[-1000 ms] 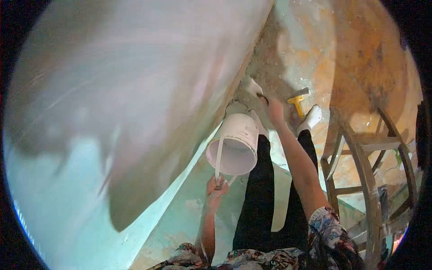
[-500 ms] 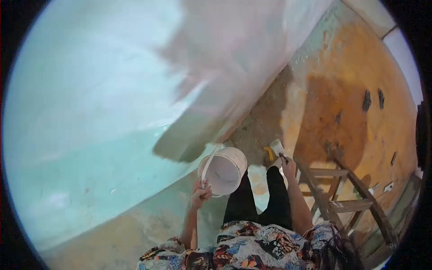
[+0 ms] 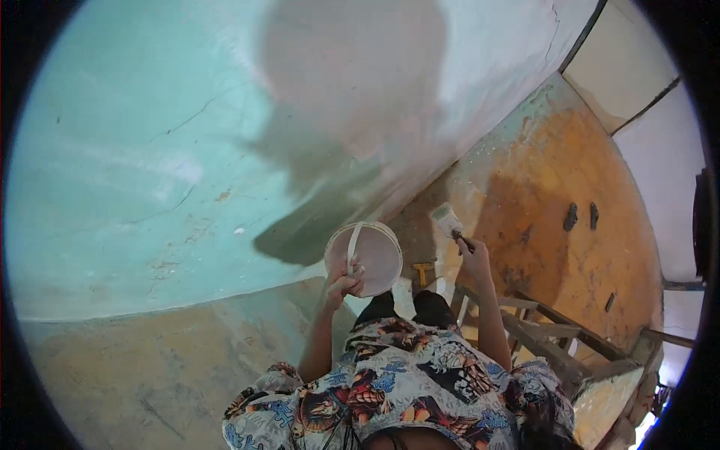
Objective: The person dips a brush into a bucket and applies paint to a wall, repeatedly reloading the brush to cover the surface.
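My left hand point(image 3: 345, 285) is closed round the strap-like handle of a white plastic bucket point(image 3: 381, 259). The bucket hangs in front of me with its round mouth facing up toward the camera, and its pale inner wall shows. My right hand point(image 3: 474, 256) grips the dark handle of a wide paintbrush point(image 3: 448, 219), its pale bristles pointing up and to the left. The brush is held to the right of the bucket, apart from it. A teal and whitish wall point(image 3: 112, 187) stands ahead and to the left, with my shadow falling across it.
A wooden stepladder point(image 3: 551, 330) stands close on my right. A yellow T-shaped thing point(image 3: 424, 271) lies low beyond my legs. The orange, stained wall point(image 3: 540, 172) on the right bears two small dark objects point(image 3: 571, 217). Tan floor point(image 3: 150, 367) extends to the lower left.
The view has tilted up toward the walls. The brush and my right hand appear higher and farther from my legs; the bucket's mouth now faces the camera more squarely. Both grips stay the same.
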`<action>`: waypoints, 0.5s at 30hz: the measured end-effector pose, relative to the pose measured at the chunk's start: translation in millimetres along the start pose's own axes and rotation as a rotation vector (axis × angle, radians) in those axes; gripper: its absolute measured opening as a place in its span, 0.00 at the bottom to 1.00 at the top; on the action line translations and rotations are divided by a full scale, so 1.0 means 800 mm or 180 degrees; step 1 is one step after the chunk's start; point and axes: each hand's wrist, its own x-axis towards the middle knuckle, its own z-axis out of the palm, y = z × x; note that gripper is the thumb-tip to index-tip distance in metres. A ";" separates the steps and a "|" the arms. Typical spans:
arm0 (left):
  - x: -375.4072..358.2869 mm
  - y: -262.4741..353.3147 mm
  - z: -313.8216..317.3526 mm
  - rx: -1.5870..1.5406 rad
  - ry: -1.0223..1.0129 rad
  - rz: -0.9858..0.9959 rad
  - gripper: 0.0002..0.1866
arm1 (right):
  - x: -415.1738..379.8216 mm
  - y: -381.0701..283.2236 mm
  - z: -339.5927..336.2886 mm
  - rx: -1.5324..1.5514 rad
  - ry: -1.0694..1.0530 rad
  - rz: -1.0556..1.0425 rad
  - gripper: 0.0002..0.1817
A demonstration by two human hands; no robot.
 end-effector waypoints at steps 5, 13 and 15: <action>-0.009 0.027 -0.007 0.0210 -0.0218 -0.0070 0.24 | -0.035 -0.110 -0.009 -0.0194 -0.0193 -0.0325 0.14; -0.018 0.047 -0.042 -0.0026 -0.0716 -0.0264 0.29 | -0.094 -0.241 -0.025 -0.1046 -0.0382 -0.1271 0.11; -0.017 0.061 -0.038 -0.0115 -0.1019 -0.0139 0.28 | -0.100 -0.263 -0.022 -0.1341 -0.0574 -0.1444 0.10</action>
